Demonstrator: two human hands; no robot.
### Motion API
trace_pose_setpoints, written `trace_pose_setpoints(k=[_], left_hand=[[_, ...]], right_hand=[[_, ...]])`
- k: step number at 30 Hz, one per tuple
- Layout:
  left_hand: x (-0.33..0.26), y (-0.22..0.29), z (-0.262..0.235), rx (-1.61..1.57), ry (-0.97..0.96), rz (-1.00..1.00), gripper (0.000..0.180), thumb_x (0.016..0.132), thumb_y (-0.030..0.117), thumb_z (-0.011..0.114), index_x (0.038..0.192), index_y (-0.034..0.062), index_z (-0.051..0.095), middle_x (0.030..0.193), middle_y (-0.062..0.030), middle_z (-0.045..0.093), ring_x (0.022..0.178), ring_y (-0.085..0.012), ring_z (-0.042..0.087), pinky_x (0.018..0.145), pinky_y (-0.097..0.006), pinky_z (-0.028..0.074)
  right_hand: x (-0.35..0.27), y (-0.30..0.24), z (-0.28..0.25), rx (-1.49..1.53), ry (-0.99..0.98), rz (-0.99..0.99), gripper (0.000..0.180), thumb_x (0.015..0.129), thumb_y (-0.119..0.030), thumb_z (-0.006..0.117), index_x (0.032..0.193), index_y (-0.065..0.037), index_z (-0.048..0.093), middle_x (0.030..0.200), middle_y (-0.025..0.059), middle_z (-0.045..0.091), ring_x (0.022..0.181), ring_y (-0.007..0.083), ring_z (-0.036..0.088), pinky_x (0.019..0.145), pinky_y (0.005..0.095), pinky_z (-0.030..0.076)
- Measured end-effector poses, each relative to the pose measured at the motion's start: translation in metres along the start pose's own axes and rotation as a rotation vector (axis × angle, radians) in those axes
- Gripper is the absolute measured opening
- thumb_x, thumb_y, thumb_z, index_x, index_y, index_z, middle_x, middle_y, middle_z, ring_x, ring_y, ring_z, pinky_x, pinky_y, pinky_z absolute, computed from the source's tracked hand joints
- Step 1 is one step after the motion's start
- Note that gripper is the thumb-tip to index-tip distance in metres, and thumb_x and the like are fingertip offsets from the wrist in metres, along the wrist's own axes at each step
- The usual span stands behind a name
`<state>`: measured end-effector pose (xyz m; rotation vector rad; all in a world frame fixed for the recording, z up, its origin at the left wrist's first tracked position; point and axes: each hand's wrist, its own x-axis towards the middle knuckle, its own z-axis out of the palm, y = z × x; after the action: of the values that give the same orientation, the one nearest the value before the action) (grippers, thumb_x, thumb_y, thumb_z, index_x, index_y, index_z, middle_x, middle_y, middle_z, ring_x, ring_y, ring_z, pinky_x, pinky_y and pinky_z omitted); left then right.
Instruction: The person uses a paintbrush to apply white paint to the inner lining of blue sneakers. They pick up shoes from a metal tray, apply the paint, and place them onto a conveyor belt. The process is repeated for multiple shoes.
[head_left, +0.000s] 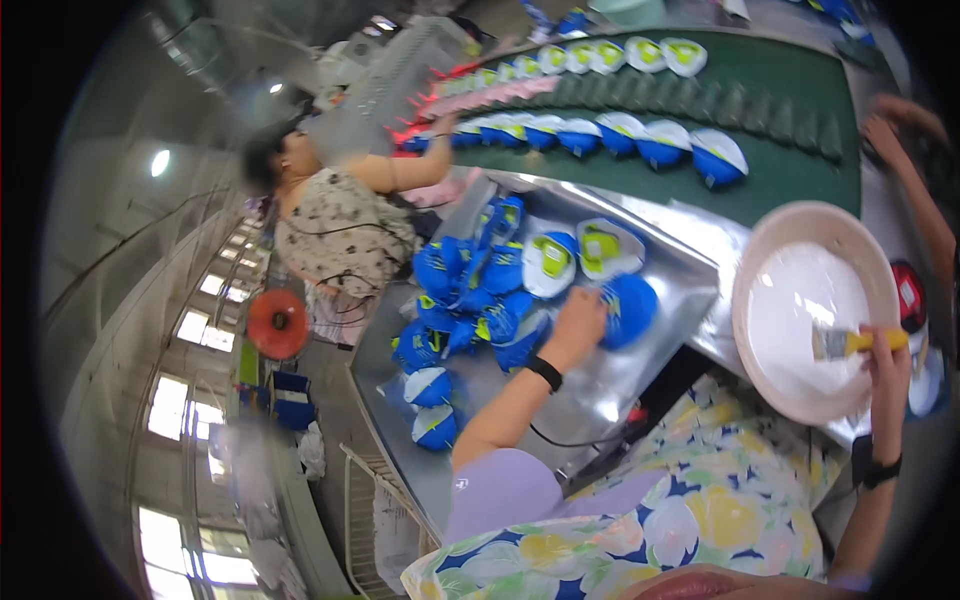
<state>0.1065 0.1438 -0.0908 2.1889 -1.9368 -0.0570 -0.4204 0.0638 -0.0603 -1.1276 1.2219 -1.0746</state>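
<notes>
My left hand (pixel 578 325) is closed on the near edge of a blue shoe upper (pixel 632 310) at the right side of a metal tray. Two more uppers lie just beyond it with white and yellow-green undersides showing: one blue-edged upper (pixel 549 264) and one whitish upper (pixel 610 250). In my right hand (pixel 884 360) is a paintbrush (pixel 870 341) with a yellow handle. Its bristles hang over a pale round basin (pixel 745 300) holding white liquid (pixel 800 300); I cannot tell whether they touch the liquid.
Several blue uppers (pixel 470 270) are heaped on the left of the metal tray (pixel 690 295). Beyond it a green conveyor belt (pixel 790 180) carries rows of uppers and dark pieces. A co-worker (pixel 345 220) reaches to the belt at left; another person's arm (pixel 915 190) shows at far right.
</notes>
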Motion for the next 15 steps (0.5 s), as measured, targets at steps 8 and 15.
trace_pose_setpoints(k=[8, 15], left_hand=[[0.015, 0.017, -0.034, -0.086, 0.060, 0.221, 0.048, 0.077, -0.007, 0.052, 0.122, 0.0082, 0.061, 0.118, -0.0156, 0.061, 0.110, -0.0344, 0.056, 0.089, -0.043, 0.046], [0.016, 0.023, -0.021, 0.026, -0.334, 0.627, 0.042, 0.073, -0.007, 0.055, 0.108, 0.0106, 0.068, 0.119, -0.0071, 0.063, 0.108, -0.0327, 0.057, 0.089, -0.044, 0.046]], right_hand=[[0.004, -0.021, -0.002, 0.111, -0.035, 0.094, 0.031, 0.096, -0.028, 0.060, 0.116, -0.005, 0.057, 0.108, 0.0058, 0.066, 0.085, 0.0074, 0.059, 0.070, 0.0195, 0.044], [0.032, -0.022, 0.044, -0.235, -0.206, -0.163, 0.020, 0.094, -0.021, 0.062, 0.104, -0.004, 0.058, 0.090, 0.0044, 0.064, 0.081, 0.0106, 0.063, 0.065, 0.0239, 0.053]])
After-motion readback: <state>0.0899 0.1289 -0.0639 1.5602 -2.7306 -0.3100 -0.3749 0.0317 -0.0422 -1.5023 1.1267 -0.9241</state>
